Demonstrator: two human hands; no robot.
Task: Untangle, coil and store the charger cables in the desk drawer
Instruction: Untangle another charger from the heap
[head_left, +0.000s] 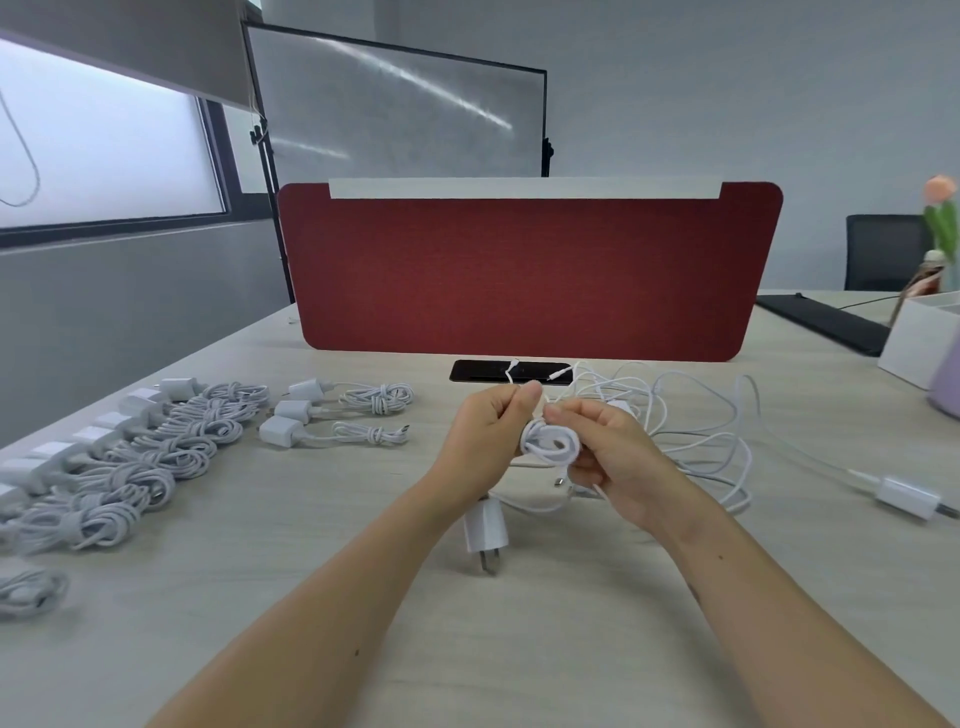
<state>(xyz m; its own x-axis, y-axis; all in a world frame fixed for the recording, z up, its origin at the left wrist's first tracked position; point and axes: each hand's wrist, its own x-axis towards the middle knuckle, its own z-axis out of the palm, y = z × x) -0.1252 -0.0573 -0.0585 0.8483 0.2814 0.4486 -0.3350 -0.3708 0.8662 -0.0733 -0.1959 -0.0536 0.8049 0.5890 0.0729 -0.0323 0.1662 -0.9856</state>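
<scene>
Between my two hands is a small coil of white charger cable (551, 446), held above the desk. My left hand (491, 434) pinches a strand of it near the top with thumb and forefinger. My right hand (615, 457) grips the coil's right side. Its white plug (485, 531) lies on the desk just below the hands. A loose tangle of white cables (691, 421) spreads to the right, ending in another plug (906, 498). Several coiled chargers (156, 457) lie in rows at the left, three more (343, 413) nearer the middle. No drawer is in view.
A red divider panel (530, 270) stands across the back of the wooden desk (322, 597), with a black cable slot (511, 371) at its foot. A white box (919, 343) and a lilac object (948, 384) sit at the far right.
</scene>
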